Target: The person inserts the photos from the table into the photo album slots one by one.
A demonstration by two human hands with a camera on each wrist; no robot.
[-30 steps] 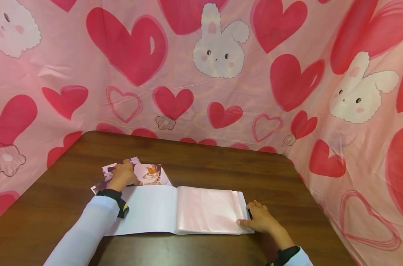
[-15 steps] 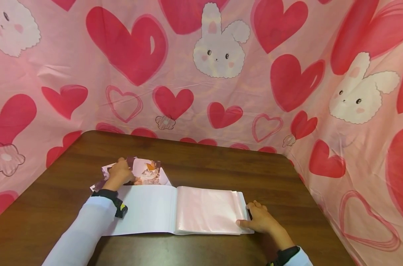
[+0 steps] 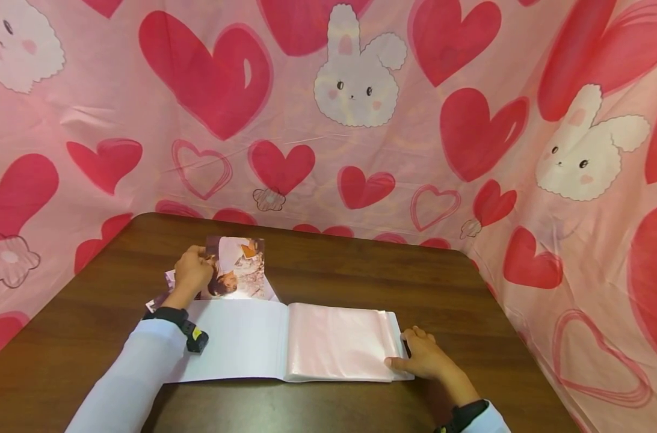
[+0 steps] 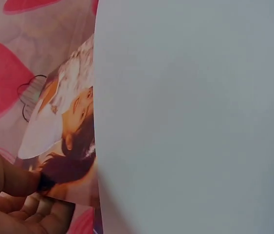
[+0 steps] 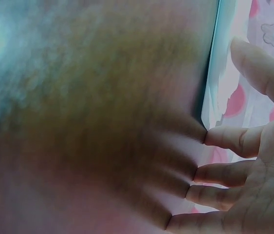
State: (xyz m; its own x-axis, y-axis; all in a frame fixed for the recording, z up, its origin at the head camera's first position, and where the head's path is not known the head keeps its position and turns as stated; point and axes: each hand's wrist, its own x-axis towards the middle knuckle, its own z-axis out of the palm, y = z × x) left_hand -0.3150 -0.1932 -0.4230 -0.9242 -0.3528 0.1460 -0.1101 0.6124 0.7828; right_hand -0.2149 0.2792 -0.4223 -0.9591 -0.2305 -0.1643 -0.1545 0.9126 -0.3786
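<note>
My left hand (image 3: 193, 272) pinches the left edge of a photo print (image 3: 249, 267), raised at an angle behind an open photo album (image 3: 242, 343). The left wrist view shows thumb and fingers on the print's corner (image 4: 68, 187); the album's pale page hides part of the picture. A few more prints (image 3: 157, 302) lie underneath, mostly covered. My right hand (image 3: 427, 355) rests at the album's right edge, its thumb on the border beside the pinkish clear sleeves (image 3: 339, 343). In the right wrist view its fingers (image 5: 224, 173) extend straight, tips on the tabletop.
The album lies flat near the front of a dark wooden table (image 3: 350, 264). A pink cloth (image 3: 307, 78) with hearts and rabbits hangs behind the table and along its sides. Black bands (image 3: 179, 319) with small devices circle both wrists.
My left hand has lifted the top print from the pile, tilting it up and away from the album, so more of its picture shows. The right hand and album stay put.
</note>
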